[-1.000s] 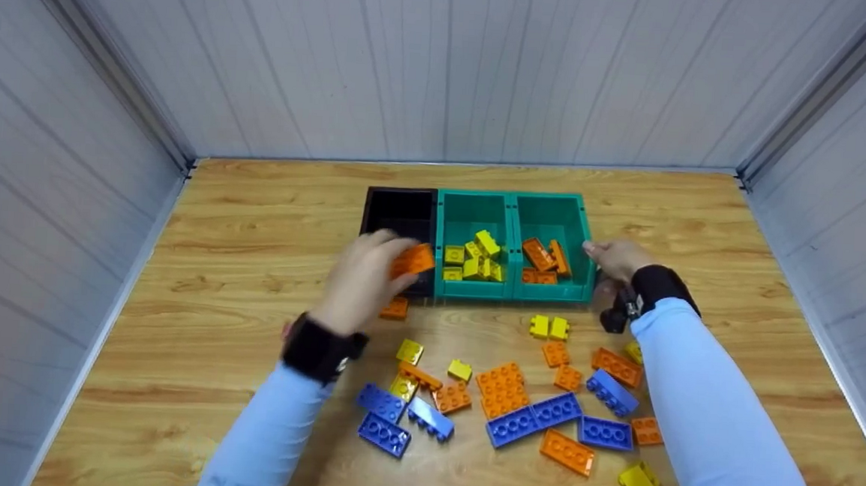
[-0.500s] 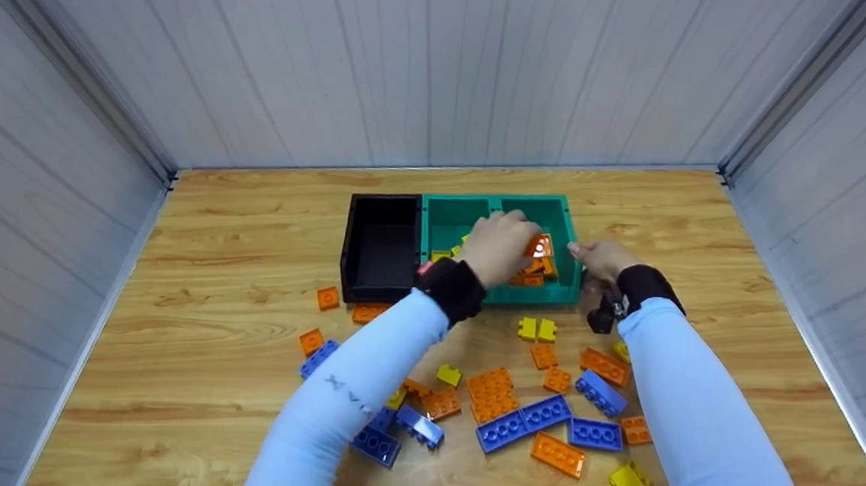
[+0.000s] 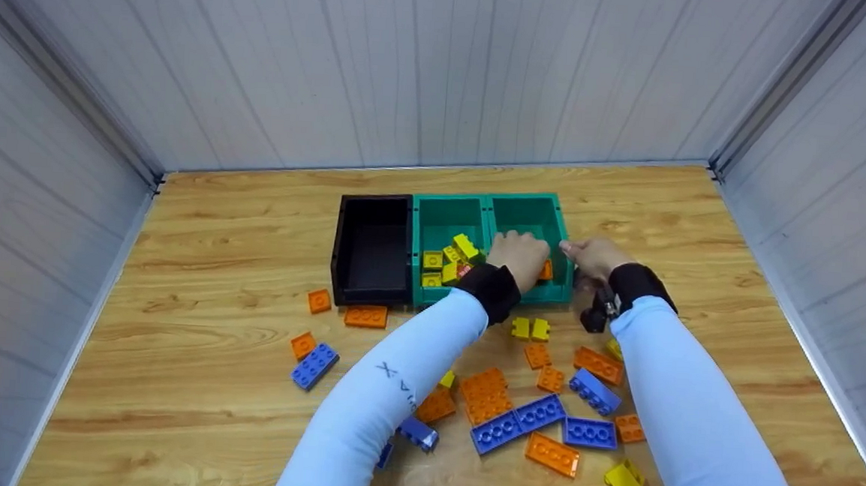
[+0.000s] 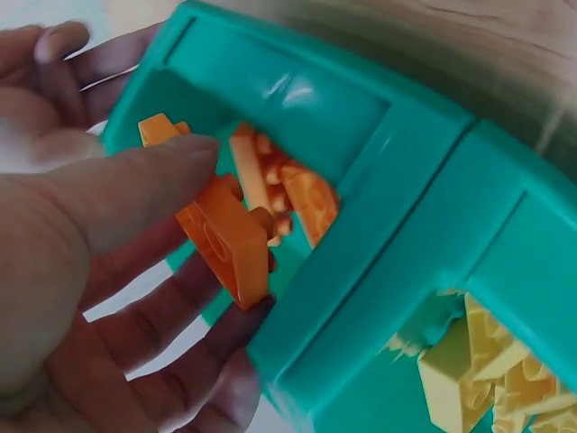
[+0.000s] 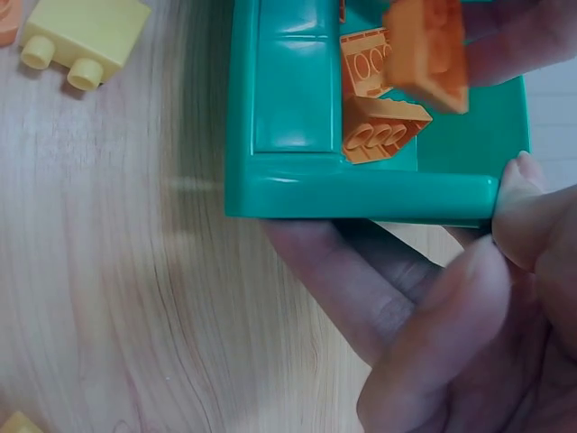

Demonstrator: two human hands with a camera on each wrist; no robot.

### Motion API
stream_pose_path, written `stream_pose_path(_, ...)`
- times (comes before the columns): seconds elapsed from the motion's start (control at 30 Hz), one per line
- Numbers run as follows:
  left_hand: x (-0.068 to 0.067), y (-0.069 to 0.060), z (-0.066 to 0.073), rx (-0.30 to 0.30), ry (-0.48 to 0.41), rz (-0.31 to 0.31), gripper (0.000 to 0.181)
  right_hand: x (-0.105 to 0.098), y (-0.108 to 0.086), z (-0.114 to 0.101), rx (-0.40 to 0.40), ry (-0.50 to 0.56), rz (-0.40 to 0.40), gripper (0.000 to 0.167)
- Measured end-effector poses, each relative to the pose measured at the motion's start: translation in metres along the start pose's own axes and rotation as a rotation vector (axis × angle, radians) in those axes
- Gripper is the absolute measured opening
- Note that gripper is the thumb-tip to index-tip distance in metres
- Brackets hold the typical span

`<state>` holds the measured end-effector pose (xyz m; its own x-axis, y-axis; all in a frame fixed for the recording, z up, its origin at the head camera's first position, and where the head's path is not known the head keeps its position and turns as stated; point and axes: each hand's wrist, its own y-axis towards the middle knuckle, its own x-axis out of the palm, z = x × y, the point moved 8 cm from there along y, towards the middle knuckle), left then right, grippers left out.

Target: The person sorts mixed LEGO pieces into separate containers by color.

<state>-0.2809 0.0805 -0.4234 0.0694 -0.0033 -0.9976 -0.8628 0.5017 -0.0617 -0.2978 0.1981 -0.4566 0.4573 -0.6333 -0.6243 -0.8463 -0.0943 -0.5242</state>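
In the head view my left hand (image 3: 520,258) is down in the right green bin (image 3: 564,219). The left wrist view shows its thumb and fingers pinching an orange toy brick (image 4: 225,225) above other orange bricks (image 4: 311,200) in that bin. My right hand (image 3: 599,259) is at the bin's outer right side, holding the wall. In the right wrist view, one fingertip lies over the rim (image 5: 379,194) and other fingers (image 5: 352,289) reach along the outside, partly hidden by the bin. Yellow bricks (image 3: 463,246) lie in the middle green bin (image 3: 450,208).
A black bin (image 3: 372,262) with nothing visible inside adjoins the green ones on the left. Loose blue bricks (image 3: 315,366), orange bricks (image 3: 485,395) and yellow bricks (image 3: 624,478) lie scattered on the wooden table (image 3: 191,378). Panel walls (image 3: 443,71) stand at the back and sides.
My left hand has moved right from over the black bin into the right green bin, carrying the orange brick, then lower. My right hand stays at the bin's side. The head view shifts slightly.
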Motion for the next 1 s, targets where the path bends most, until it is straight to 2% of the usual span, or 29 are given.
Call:
stream_pose_path(0.13, 0.007, 0.001, 0.002, -0.004, 0.005, -0.034, 0.019, 0.003, 0.000, -0.001, -0.012, -0.013, -0.003, 0.056)
stream_pose_path(0.27, 0.001, -0.007, 0.001, 0.013, -0.030, -0.037, 0.018, 0.003, 0.000, 0.000, -0.011, -0.016, -0.011, 0.056)
stream_pose_path(0.4, -0.011, -0.016, -0.005, 0.042, -0.098, 0.011, 0.020, 0.002, 0.000, 0.001, 0.006, -0.013, -0.001, 0.055)
stream_pose_path(0.53, -0.025, -0.026, -0.019, 0.058, -0.187, 0.079, 0.024, 0.000, 0.000, 0.001, 0.008, -0.046, 0.008, 0.057)
stream_pose_path(0.67, -0.039, -0.048, -0.039, 0.067, -0.277, 0.139, 0.029, 0.000, -0.002, 0.000, -0.004, -0.054, 0.013, 0.058)
stream_pose_path(0.83, -0.051, -0.083, -0.070, 0.086, -0.385, 0.222, 0.029, 0.000, -0.002, 0.000, -0.003, -0.055, 0.015, 0.059)
stream_pose_path(1.0, -0.057, -0.123, -0.105, 0.039, -0.433, 0.294, 0.026, 0.002, -0.003, -0.001, -0.001, -0.037, -0.004, 0.058)
